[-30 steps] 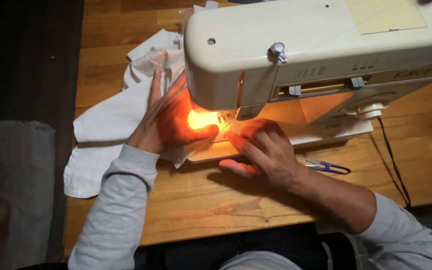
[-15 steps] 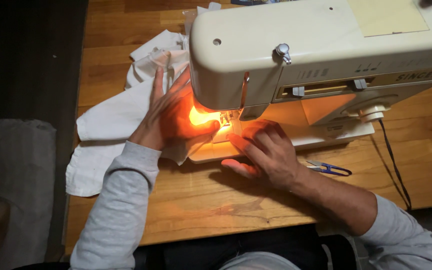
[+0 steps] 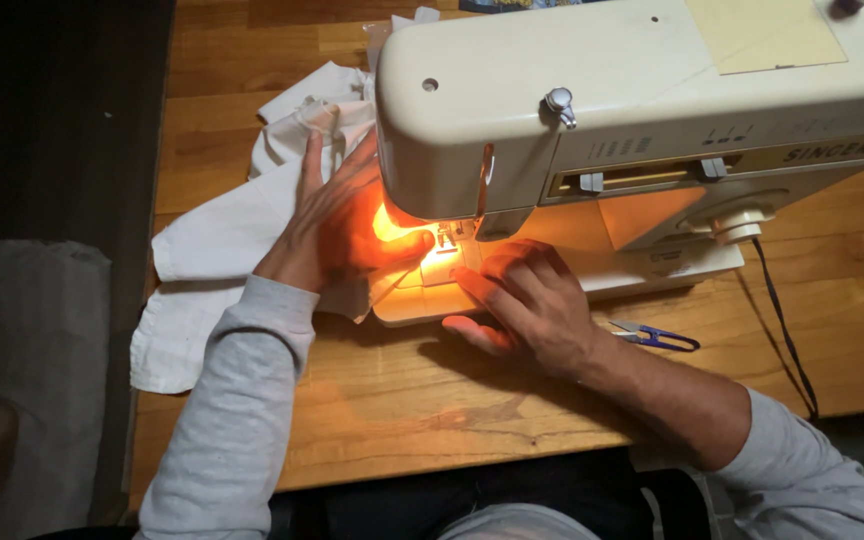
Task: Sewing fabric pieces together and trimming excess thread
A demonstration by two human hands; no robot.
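A cream sewing machine (image 3: pixel 632 110) stands on a wooden table (image 3: pixel 372 400), its lamp glowing orange over the needle plate. White cloth (image 3: pixel 212 240) spreads to the left and runs under the needle. My left hand (image 3: pixel 337 225) lies flat on the cloth left of the needle, fingers spread and pointing away from me. My right hand (image 3: pixel 527 300) rests palm down on the machine bed just in front of the needle, fingertips pressing the cloth edge. The needle itself is mostly hidden by the machine's head.
Small blue-handled thread snips (image 3: pixel 657 338) lie on the table right of my right hand. A black cord (image 3: pixel 782 330) runs down from the machine's right side. Grey fabric (image 3: pixel 22 350) lies on the dark floor at the left.
Both hands stay pressed on the cloth by the needle. The view has shifted slightly, so the machine sits a little lower and to the right in the picture.
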